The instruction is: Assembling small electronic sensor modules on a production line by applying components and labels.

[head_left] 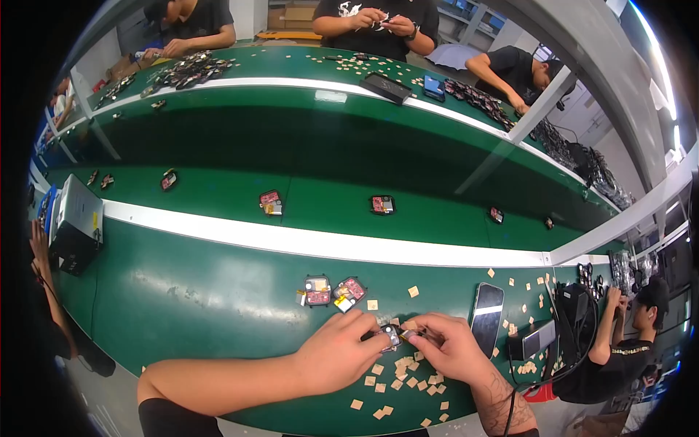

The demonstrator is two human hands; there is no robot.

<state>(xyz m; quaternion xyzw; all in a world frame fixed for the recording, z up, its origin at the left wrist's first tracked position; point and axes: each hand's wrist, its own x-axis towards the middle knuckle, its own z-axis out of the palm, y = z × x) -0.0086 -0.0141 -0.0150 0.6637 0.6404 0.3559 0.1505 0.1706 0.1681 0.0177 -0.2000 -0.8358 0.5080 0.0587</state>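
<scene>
My left hand [342, 341] is closed on a small dark-cased electronic device [391, 333], its thumb and forefinger at the left side. A round silvery part shows in the open casing. From the right, my right hand [448, 348] pinches a small flat silver battery [408, 336] with a yellow edge against the device; my fingertips partly hide where the two meet. Just beyond my left hand lie two opened devices, one grey-cased [317, 290] and one with a red circuit board [350, 290]. Small tan square pads [401, 370] are scattered around my right hand.
A phone [488, 317] and a dark boxy gadget [532, 340] with a cable lie to the right. Beyond a white rail [306, 242], several opened devices sit on a green belt [320, 195]. A grey box [77, 224] stands at left. Other people work opposite and at both sides.
</scene>
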